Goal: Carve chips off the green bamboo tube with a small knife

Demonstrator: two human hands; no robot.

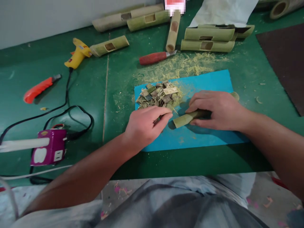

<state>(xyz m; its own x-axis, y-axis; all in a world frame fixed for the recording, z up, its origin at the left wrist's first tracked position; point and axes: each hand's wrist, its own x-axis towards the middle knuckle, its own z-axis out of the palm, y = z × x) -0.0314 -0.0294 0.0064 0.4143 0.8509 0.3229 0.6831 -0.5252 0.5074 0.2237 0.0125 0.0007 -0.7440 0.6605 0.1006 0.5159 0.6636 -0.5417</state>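
Observation:
My right hand (213, 109) is wrapped over a green bamboo tube (182, 120) lying on a blue sheet (204, 139). The tube's left end sticks out past my fingers, and its far end shows behind the hand. My left hand (150, 123) is closed, thumb and fingers pinched together just left of the tube's end; what they hold, if anything, is too hidden to name. A heap of bamboo chips and shavings (158, 95) lies on the sheet right behind my left hand.
Beyond the sheet lie a red-handled knife (153, 58) and several cut bamboo tubes (207, 46). At the left are a yellow glue gun (77, 57), an orange cutter (39, 90), black cables and a purple power socket (48, 147). A dark mat (285, 60) lies at the right.

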